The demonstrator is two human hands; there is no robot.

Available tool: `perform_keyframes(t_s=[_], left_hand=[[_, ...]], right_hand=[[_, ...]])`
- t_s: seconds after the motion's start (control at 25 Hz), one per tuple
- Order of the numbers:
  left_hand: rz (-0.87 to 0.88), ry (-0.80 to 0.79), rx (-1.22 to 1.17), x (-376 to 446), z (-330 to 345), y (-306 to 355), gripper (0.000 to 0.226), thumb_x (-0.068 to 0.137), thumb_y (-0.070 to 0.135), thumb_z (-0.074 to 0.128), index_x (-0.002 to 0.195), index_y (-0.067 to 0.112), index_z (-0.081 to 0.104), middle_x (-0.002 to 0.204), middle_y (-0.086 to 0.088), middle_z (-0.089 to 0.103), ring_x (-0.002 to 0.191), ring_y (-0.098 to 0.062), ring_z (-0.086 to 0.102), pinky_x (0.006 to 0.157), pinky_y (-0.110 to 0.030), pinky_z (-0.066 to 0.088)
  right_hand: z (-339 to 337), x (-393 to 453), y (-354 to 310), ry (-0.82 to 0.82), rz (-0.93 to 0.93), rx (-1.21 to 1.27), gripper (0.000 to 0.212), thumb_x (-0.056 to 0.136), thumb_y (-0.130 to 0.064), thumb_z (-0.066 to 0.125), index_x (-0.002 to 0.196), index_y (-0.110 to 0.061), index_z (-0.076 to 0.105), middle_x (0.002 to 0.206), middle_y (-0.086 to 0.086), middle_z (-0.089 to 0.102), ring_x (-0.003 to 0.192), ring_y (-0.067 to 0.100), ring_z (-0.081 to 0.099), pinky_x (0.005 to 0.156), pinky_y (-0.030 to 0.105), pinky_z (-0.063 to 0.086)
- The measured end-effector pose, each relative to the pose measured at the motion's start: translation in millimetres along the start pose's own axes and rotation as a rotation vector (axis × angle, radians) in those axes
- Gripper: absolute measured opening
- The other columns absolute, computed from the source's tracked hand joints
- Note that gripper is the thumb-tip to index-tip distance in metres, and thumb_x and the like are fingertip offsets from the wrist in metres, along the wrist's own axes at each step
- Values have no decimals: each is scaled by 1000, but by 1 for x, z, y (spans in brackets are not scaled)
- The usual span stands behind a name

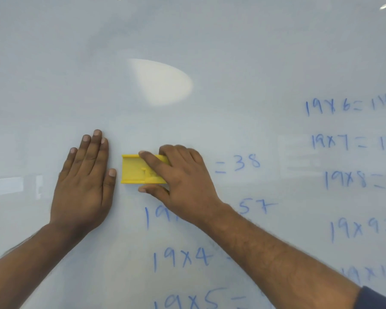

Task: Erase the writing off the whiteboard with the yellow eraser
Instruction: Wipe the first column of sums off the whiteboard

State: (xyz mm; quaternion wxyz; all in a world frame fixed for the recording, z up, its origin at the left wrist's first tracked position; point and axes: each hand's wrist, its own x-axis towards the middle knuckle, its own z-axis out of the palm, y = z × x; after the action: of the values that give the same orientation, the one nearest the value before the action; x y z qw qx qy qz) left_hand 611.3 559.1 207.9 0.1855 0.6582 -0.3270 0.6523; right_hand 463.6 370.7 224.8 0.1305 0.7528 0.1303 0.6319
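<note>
The whiteboard (187,41) fills the whole view. It is pale and shiny, with a bright patch of light (163,82) on it, above the hands. Blue writing (348,141) covers the right side and the low middle — times tables for 19. On the right you can read 19x6, 19x7, 19x8 and 19x9. Lower down in the middle are 19x4 and 19x5. Next to the right hand are "= 38" and "57". The left part of the board has no writing.

Two bare arms reach up from the bottom. A dark blue sleeve (377,297) shows at the bottom right corner.

The left hand (85,181) lies flat on the board, fingers straight and close together, holding nothing. It is just left of the eraser, not touching it.

The right hand (183,177) grips the yellow eraser (133,169) — pointer finger along the top edge, thumb under the bottom edge. The eraser is pressed against the board near the middle, its left half sticking out past the fingers.
</note>
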Motion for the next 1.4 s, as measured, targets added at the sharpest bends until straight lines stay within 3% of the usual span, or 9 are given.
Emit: perform_keyframes(t_s=[0.24,0.48,0.72,0.84,1.0,1.28,1.4], left_hand=[[26,24,-14,-2,2,2,62,105,33,23,160,4,19,170,-11,15,158,-27,13,128,-46,12],[43,39,-25,-3,3,3,61,105,33,25,159,4,22,169,-11,17,157,-27,15,128,-45,11],[33,14,-23,-5,-2,8,62,105,33,24,159,3,23,169,-11,18,157,-28,17,128,-46,12],[1,-35,-28,-5,-3,9,63,105,36,22,160,6,18,170,-7,13,158,-23,9,129,-40,4],[-43,-56,-49,-9,-1,14,64,104,38,24,162,11,16,171,-3,11,159,-19,4,129,-38,1],[-78,-108,-23,-7,-9,24,67,100,36,24,162,9,14,171,-3,8,159,-18,2,128,-33,-3],[-29,-144,-4,3,-13,27,71,97,35,25,161,7,11,171,-5,7,158,-20,4,128,-33,-4]], right_hand=[[-21,-17,22,-95,-97,-80,55,92,-49,58,138,-19,53,117,8,59,106,28,53,96,40,39],[-19,-2,12,-105,102,-6,56,92,-45,60,140,-18,51,124,11,56,115,31,51,100,43,38],[-39,-23,34,-205,-86,-106,53,94,-43,58,139,-17,51,122,9,58,109,30,54,98,41,40],[-61,-13,63,-249,-61,-177,57,94,-45,57,141,-16,47,125,10,57,111,31,54,97,41,41],[-63,3,67,-185,22,-125,59,90,-43,62,141,-16,48,121,10,58,108,31,54,92,42,42],[-69,-39,82,-248,-149,-122,56,91,-40,63,140,-16,49,123,9,58,108,31,55,94,42,43],[-88,-37,111,-248,-107,-180,56,93,-42,61,140,-15,48,123,9,59,108,32,56,94,43,44]])
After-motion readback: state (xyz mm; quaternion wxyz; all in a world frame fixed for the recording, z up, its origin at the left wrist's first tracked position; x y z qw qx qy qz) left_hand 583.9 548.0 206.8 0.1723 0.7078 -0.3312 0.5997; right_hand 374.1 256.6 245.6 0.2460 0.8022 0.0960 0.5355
